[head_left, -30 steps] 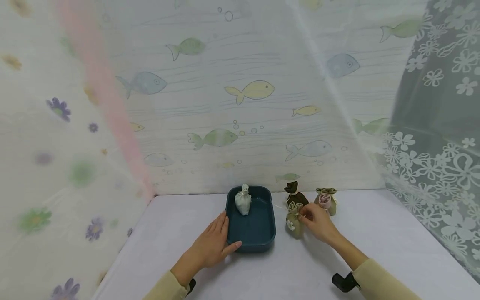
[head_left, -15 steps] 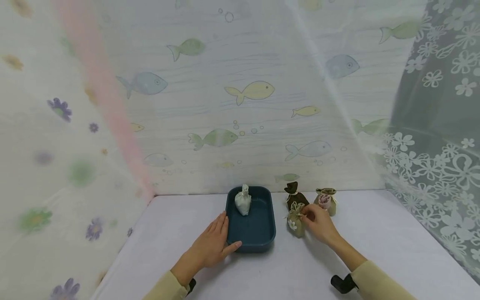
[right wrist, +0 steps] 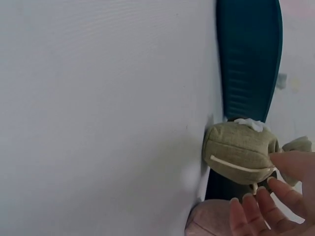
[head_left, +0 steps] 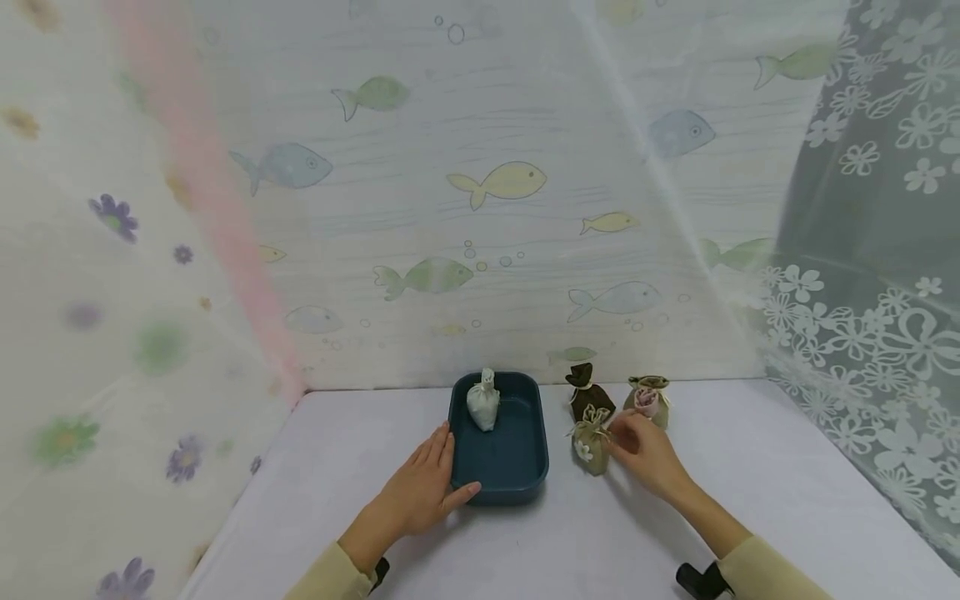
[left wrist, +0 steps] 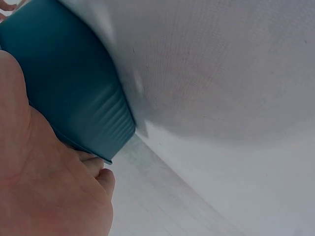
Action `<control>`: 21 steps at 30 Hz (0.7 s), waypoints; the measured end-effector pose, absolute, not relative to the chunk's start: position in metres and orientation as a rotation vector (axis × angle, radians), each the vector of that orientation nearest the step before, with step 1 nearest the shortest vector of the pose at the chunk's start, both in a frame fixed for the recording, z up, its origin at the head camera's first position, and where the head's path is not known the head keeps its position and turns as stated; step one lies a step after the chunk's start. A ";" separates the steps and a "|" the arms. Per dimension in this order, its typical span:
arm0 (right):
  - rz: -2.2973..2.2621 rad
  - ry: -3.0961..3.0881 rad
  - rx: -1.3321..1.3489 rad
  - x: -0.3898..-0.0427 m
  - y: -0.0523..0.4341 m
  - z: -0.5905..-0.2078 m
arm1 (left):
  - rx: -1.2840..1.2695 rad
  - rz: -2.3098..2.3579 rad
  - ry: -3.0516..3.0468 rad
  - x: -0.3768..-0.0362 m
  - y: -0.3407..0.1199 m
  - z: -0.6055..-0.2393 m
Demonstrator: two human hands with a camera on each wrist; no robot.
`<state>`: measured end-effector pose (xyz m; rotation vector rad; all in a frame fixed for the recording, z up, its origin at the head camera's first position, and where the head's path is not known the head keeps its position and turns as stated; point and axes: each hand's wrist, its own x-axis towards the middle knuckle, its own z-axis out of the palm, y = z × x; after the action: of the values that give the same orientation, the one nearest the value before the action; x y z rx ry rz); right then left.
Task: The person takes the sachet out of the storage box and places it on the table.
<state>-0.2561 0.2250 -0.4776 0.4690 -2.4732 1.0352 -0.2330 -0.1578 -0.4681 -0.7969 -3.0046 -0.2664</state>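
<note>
My left hand (head_left: 423,492) lies with straight fingers along the left side of a dark blue tray (head_left: 498,492), thumb over its near corner; the left wrist view shows the palm against the tray's ribbed wall (left wrist: 74,78). Inside the tray a pale drawstring pouch (head_left: 483,406) stands at the back left. Right of the tray is a sage-green drawstring pouch (head_left: 591,454) with a white flower. My right hand (head_left: 648,454) is right beside its neck. In the right wrist view, the thumb (right wrist: 293,163) and fingers are parted at the green pouch's neck and cord.
A dark brown pouch (head_left: 590,400) stands just behind the green one. To its right is an olive pouch (head_left: 660,408) with a pink rose. The white-covered table (head_left: 360,442) meets a fish-patterned curtain (head_left: 480,317) at the back.
My right hand pinched the cord at the green pouch's neck earlier; it has drawn slightly right and its fingers have loosened. The pouch shifted slightly. My left hand stayed on the tray.
</note>
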 end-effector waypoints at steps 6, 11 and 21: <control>1.052 -2.451 0.507 -0.249 0.227 -0.476 | -0.808 -0.278 -3.003 -0.234 -0.158 -0.466; 1.083 -2.419 0.549 -0.244 0.219 -0.474 | -0.787 -0.255 -3.009 -0.235 -0.157 -0.469; 1.047 -2.389 0.677 -0.240 0.186 -0.456 | -0.801 -0.253 -3.025 -0.231 -0.156 -0.462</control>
<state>-0.2398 0.1864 -0.4557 0.6768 -2.3886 1.0466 -0.2314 -0.1564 -0.4615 -0.8010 -3.0250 -0.2527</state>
